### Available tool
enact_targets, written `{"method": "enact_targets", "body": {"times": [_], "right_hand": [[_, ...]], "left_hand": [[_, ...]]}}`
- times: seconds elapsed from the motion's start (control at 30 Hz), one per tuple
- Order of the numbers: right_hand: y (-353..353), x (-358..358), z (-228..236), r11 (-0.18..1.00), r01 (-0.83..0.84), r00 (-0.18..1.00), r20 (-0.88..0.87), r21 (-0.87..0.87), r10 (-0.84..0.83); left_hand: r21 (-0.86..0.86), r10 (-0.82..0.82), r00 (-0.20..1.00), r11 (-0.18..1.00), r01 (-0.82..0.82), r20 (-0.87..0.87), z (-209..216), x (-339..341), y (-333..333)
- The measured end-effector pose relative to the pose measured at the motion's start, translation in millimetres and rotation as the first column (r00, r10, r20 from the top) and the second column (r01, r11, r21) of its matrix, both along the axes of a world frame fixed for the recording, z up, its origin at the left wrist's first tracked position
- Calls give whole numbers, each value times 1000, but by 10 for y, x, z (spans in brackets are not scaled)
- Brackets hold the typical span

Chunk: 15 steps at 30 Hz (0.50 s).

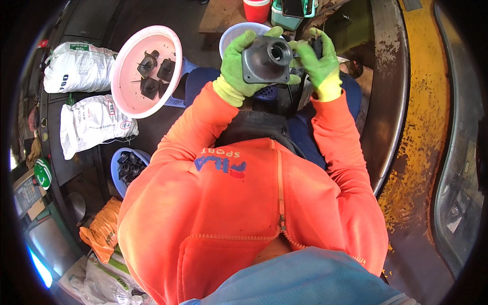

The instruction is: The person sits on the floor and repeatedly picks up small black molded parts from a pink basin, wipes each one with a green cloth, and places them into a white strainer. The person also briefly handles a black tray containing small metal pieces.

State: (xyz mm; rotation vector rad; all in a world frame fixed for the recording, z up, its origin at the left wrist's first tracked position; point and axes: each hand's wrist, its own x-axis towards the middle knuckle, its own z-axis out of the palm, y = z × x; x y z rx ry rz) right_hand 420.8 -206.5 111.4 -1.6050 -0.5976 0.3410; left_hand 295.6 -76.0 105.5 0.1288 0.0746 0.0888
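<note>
Possibly the nearest trouble is a slip: the left hand (235, 60), in a green glove, grasps the black part (258, 65) by its side and square base, so a sideways push on the round neck could twist it loose and drop it toward the lap. At 3 o'clock from that part, the right hand (324, 65) appears to pinch a small dark object (317, 44), its kind hard to tell; were it sharp, a skid off the neck might scratch the rim or nick a glove, since the fingers work so close together. Whether the right fingertips touch the neck, I cannot tell. A swing of the left elbow toward 9 o'clock could also jog the pink basin (118, 76) and spill its pieces (147, 65). Counting, there is one black part held up, one dark object, two gloved hands and, in the pink basin, apparently four black pieces, two of them overlapping. Two white sacks (81, 70) lie beyond, toward 9 and 8 o'clock; one blue basin (118, 179) at 8 holds a dark heap too tangled to count. One pale basket (229, 34) sits toward 11, one red bucket (256, 11) at 12, one green tub (284, 21) at 1.
</note>
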Motion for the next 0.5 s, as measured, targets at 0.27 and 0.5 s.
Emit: {"method": "enact_targets", "body": {"times": [0.27, 0.5], "right_hand": [[-206, 9, 33, 917, -366, 807, 437, -156, 396], [-153, -44, 62, 935, -308, 712, 609, -173, 348]], "left_hand": [[390, 132, 945, 921, -5, -299, 84, -102, 259], [408, 124, 966, 913, -22, -227, 133, -82, 206]]}}
